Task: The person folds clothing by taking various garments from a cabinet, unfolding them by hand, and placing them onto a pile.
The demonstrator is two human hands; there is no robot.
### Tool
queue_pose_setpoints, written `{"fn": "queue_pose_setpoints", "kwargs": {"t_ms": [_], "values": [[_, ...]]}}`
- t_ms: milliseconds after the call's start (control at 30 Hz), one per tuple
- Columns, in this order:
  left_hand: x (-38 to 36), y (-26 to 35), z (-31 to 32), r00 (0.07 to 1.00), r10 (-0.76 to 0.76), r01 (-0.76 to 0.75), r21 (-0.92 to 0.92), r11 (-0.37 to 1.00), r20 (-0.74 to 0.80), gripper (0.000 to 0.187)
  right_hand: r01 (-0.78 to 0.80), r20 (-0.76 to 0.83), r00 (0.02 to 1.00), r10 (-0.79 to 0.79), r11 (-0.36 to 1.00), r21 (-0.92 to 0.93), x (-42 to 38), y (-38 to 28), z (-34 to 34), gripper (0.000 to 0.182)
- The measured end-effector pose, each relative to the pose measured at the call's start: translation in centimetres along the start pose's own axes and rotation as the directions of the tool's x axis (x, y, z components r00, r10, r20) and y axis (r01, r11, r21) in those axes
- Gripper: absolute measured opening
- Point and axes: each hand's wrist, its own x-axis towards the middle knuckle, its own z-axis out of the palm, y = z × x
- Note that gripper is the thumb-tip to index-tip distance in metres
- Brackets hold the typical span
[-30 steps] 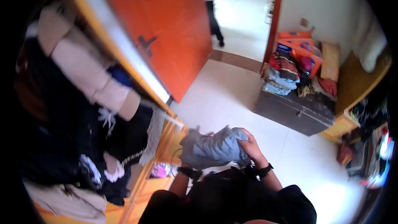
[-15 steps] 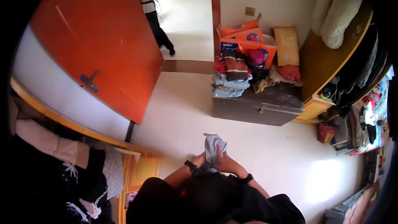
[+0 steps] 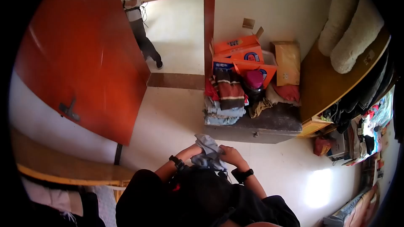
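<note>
A crumpled light grey cloth (image 3: 206,151) is held up in front of my body, above the pale floor; what kind of cloth or garment it is, I cannot make out. My left hand (image 3: 192,151) is closed on its left side, with most of the fingers hidden by the fabric. On the opposite side my right hand (image 3: 231,155) grips the cloth's edge, its fingers curled. Both wrists wear dark bands.
An open orange door (image 3: 88,63) stands at left, with a person (image 3: 136,17) beyond the doorway. A dark chest (image 3: 269,122) bears folded clothes (image 3: 229,96), an orange box (image 3: 248,52) and a purple-lidded jar (image 3: 254,80). A wooden cabinet (image 3: 336,75) holds hanging clothes at right.
My right hand has moved apart from the left, spreading the cloth wider and lower between them. The view has shifted, and the person beyond the doorway appears further left.
</note>
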Motion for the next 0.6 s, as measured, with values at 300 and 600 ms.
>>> {"fn": "queue_pose_setpoints", "kwargs": {"t_ms": [300, 600], "values": [[8.3, 2.8, -9.3, 0.982, 0.150, -0.126, 0.192, 0.973, -0.115, 0.038, -0.216, -0.324, 0.895, 0.306, 0.934, 0.284, 5.9, 4.7, -6.9, 0.026], [17.0, 7.8, -9.9, 0.959, 0.257, -0.224, 0.233, 0.946, -0.123, 0.022, -0.321, -0.370, 0.834, 0.409, 0.906, 0.276, 10.7, 10.8, -10.9, 0.019]]}}
